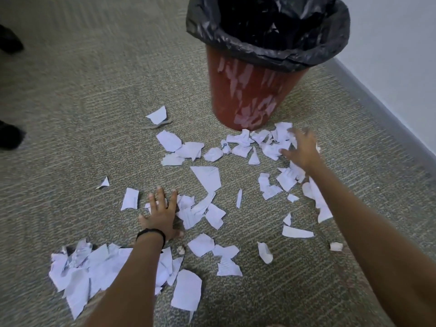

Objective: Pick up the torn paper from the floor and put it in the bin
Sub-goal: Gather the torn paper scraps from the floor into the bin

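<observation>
Well, both released: left hand (161, 215) flat, right hand (303, 149) (blurred) splayed over torn paper (272, 151).

- The right hand (303, 149) is motion-blurred at the fingers; whether it touches the torn paper (271, 151) under it cannot be told.
- The bin (247, 90) is cut off by the top edge, and inside its black liner (330, 50) it is too dark to make out.
- The left forearm (132, 279) hides part of the heap of scraps (77, 270).
- Two dark shapes (9, 135) are cut off by the left edge and cannot be identified.
</observation>
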